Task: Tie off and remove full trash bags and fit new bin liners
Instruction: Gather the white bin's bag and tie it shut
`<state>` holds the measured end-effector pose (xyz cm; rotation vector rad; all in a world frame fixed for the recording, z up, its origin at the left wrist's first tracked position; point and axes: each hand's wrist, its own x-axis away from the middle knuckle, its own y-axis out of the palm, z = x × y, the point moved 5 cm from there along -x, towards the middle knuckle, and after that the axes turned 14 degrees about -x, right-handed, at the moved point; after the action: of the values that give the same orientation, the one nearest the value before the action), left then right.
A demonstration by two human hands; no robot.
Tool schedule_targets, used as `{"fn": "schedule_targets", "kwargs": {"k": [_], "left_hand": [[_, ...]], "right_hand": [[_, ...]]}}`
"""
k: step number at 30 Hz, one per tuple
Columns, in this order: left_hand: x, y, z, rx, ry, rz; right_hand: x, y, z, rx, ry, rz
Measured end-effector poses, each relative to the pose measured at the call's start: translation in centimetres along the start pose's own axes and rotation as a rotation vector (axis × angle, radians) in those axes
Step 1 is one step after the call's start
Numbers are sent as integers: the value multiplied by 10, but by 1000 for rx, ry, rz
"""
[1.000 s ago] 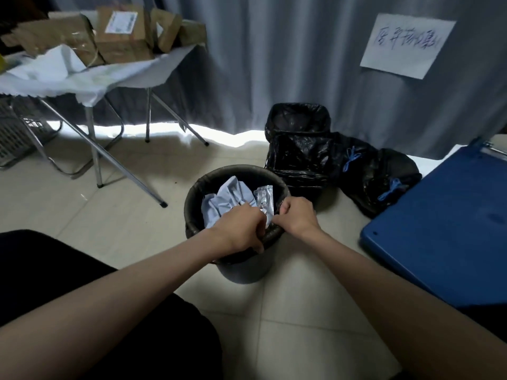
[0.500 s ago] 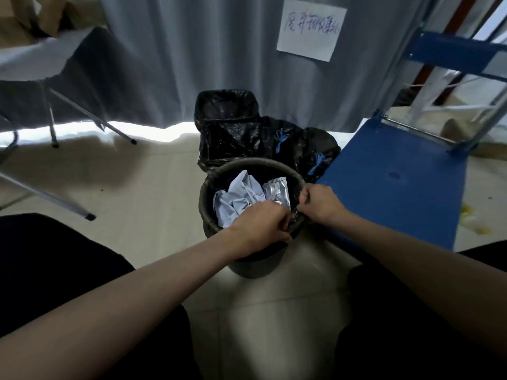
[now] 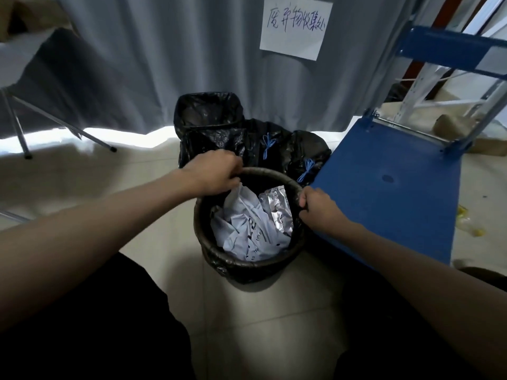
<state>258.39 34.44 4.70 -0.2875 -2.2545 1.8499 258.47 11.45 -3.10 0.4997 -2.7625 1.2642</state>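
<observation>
A round bin with a black liner stands on the floor between my knees. It holds crumpled white paper and a silver foil wrapper. My left hand grips the liner's rolled edge at the far-left rim. At the right rim my right hand grips the same edge. Behind the bin stand an open black-lined bin and two tied black bags with blue drawstrings.
A blue flat cart lies close on the right, touching the bin's side. A grey curtain with a paper sign hangs behind. Folding table legs stand at the far left. Scraps litter the floor at right.
Both hands sat together at the near rim before. Now they have spread apart along the rim, left to the far-left side, right to the right side. My view has shifted right and closer.
</observation>
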Motion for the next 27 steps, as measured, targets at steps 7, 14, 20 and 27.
{"fn": "schedule_targets", "kwargs": {"k": [7, 14, 20, 27], "left_hand": [[-6, 48, -17, 89, -101, -120], [3, 56, -28, 111, -112, -45], [2, 52, -29, 100, -174, 1], [-12, 42, 0, 97, -82, 35]], "right_hand": [[-8, -2, 8, -103, 30, 153], [-13, 3, 48, -475, 402, 182], [-9, 10, 51, -845, 519, 91], [-13, 4, 38, -969, 545, 130]]}}
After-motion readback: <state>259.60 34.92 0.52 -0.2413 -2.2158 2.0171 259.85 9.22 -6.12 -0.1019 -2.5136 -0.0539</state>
